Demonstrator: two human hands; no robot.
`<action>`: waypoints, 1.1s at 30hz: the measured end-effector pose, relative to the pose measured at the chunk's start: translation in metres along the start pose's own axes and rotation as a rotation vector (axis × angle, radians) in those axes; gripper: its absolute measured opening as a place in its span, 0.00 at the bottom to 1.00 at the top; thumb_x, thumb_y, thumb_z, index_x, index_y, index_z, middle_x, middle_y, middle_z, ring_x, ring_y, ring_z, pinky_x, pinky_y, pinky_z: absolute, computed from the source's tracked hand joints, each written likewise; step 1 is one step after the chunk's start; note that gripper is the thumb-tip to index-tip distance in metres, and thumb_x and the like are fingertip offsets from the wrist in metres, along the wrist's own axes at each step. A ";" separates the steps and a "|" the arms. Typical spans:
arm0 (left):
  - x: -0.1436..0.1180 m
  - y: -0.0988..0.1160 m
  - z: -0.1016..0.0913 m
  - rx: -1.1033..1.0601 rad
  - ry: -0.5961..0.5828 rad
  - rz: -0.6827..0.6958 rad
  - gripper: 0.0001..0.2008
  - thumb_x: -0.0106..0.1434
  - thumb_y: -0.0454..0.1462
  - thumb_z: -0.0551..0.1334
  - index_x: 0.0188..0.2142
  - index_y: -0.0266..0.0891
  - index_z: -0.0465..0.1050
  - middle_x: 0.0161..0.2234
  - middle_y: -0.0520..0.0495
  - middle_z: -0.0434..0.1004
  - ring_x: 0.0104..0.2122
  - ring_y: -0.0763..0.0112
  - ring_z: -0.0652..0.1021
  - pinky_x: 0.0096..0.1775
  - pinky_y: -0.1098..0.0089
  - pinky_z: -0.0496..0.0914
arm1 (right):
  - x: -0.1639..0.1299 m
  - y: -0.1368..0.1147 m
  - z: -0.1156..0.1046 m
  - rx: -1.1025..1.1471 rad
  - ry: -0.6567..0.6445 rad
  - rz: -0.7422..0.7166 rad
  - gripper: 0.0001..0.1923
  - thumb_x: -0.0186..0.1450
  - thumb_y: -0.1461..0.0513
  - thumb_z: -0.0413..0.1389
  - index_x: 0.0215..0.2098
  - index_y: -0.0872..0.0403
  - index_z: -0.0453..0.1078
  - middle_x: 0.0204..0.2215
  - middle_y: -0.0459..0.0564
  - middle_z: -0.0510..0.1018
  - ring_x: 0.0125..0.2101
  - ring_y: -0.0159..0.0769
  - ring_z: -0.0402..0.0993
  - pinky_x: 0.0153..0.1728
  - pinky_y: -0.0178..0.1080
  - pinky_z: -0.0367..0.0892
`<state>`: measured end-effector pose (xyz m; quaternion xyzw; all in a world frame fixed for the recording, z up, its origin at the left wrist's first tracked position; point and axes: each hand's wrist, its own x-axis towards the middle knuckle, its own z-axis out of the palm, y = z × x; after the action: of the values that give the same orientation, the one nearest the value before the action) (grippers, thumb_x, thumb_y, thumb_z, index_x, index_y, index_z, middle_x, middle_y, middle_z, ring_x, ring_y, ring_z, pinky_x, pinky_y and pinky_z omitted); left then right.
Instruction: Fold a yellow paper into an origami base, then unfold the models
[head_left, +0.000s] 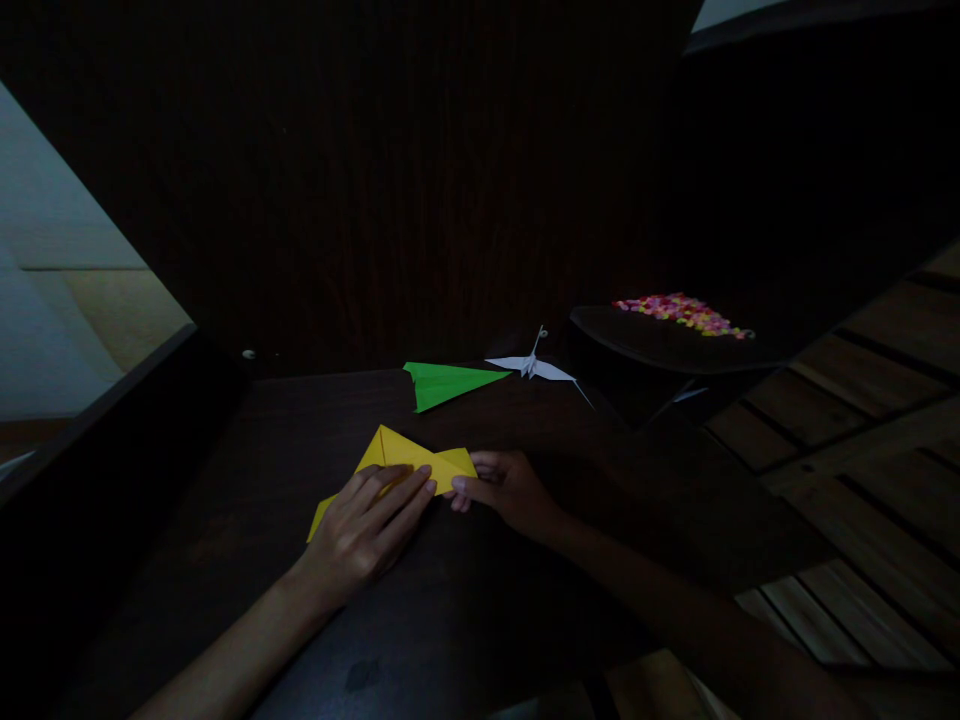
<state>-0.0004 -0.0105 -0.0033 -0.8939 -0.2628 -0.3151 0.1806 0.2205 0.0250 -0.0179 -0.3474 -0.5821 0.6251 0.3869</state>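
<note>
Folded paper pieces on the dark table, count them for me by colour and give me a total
Yellow: 1, the yellow paper under the left hand and pinched by the right hand
Green: 1, the green paper plane
White: 1, the white paper bird
Total: 3

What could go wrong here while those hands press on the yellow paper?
The room is very dim, so a crease in the yellow paper may land off line under the left hand. The right hand pinches only the paper's right tip, which might tear or slip. The green plane and white crane lie just beyond, so a wide sweep could knock them.
</note>
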 end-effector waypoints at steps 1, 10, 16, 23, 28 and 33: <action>0.000 0.000 0.000 0.001 -0.004 -0.003 0.18 0.65 0.28 0.59 0.54 0.32 0.70 0.48 0.36 0.78 0.46 0.55 0.76 0.42 0.58 0.72 | 0.000 0.001 -0.001 -0.014 0.003 -0.007 0.12 0.58 0.57 0.62 0.35 0.57 0.78 0.25 0.49 0.80 0.24 0.33 0.75 0.29 0.35 0.71; 0.003 0.006 0.005 -0.072 -0.001 -0.054 0.20 0.64 0.28 0.60 0.56 0.34 0.69 0.48 0.37 0.79 0.46 0.56 0.76 0.43 0.57 0.73 | 0.000 -0.001 -0.003 -0.159 0.037 -0.025 0.11 0.60 0.58 0.59 0.34 0.56 0.80 0.23 0.48 0.80 0.22 0.31 0.73 0.26 0.33 0.69; -0.001 0.006 0.010 -0.157 -0.033 -0.118 0.19 0.64 0.29 0.59 0.55 0.34 0.70 0.48 0.38 0.78 0.44 0.59 0.76 0.43 0.58 0.74 | 0.003 0.007 -0.007 -0.205 0.026 -0.008 0.19 0.60 0.57 0.59 0.47 0.57 0.77 0.26 0.50 0.82 0.22 0.32 0.74 0.26 0.35 0.70; -0.007 0.006 0.020 -0.241 -0.099 -0.198 0.16 0.65 0.30 0.57 0.51 0.38 0.73 0.44 0.40 0.80 0.42 0.61 0.78 0.43 0.59 0.76 | 0.002 0.009 -0.011 -0.470 0.013 -0.051 0.16 0.60 0.60 0.60 0.47 0.55 0.77 0.31 0.51 0.82 0.28 0.36 0.76 0.29 0.36 0.69; -0.010 0.004 0.024 -0.336 -0.154 -0.258 0.15 0.65 0.31 0.57 0.50 0.38 0.74 0.44 0.41 0.80 0.43 0.62 0.78 0.44 0.60 0.76 | 0.000 0.008 -0.011 -0.784 -0.020 -0.244 0.14 0.62 0.65 0.60 0.46 0.54 0.77 0.30 0.49 0.78 0.29 0.32 0.72 0.30 0.34 0.66; -0.009 0.002 0.023 -0.375 -0.207 -0.294 0.16 0.64 0.31 0.58 0.51 0.37 0.74 0.45 0.41 0.79 0.44 0.62 0.77 0.45 0.60 0.75 | 0.001 0.010 -0.019 -0.974 -0.120 -0.374 0.10 0.65 0.64 0.59 0.45 0.53 0.77 0.31 0.48 0.72 0.35 0.34 0.68 0.35 0.36 0.65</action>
<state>0.0057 -0.0042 -0.0268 -0.8913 -0.3441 -0.2883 -0.0639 0.2360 0.0341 -0.0296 -0.3407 -0.8785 0.2210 0.2517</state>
